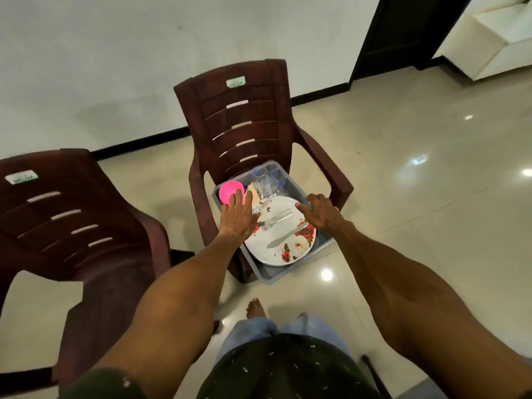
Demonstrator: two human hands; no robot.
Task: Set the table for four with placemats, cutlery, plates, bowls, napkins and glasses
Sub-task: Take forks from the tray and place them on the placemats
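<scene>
Maroon plastic chair [250, 133], armrests both sides; serves as stand for the tub. Second chair [72, 220] of same make at left, apart from it.

Grey plastic tub [269, 273] on the seat, front end overhanging the edge. Holds all the tableware seen; no table in view. Likely heavy once lifted, load loose and apt to slide; best taken by the two long rims and kept level.

White plate [283, 243], flower pattern, lying in the tub nearest the person. Looks hard, glossy, breakable; may be a stack, cannot tell. Take by opposite edges.

Pink bowl [229, 192], far left corner of the tub. Probably light plastic.

Clear glasses [266, 182], clustered at the far end. Fragile, slippery; lift one at a time.

Knife [288, 236] and fork [275, 220], lying on the plate. Will slip off if the plate tilts.

Left hand [237, 216]: fingers straight, reaching over the bowl's near side, gripping nothing.

Right hand [319, 211]: fingers bent, resting at the tub's right rim; hold unclear.
</scene>
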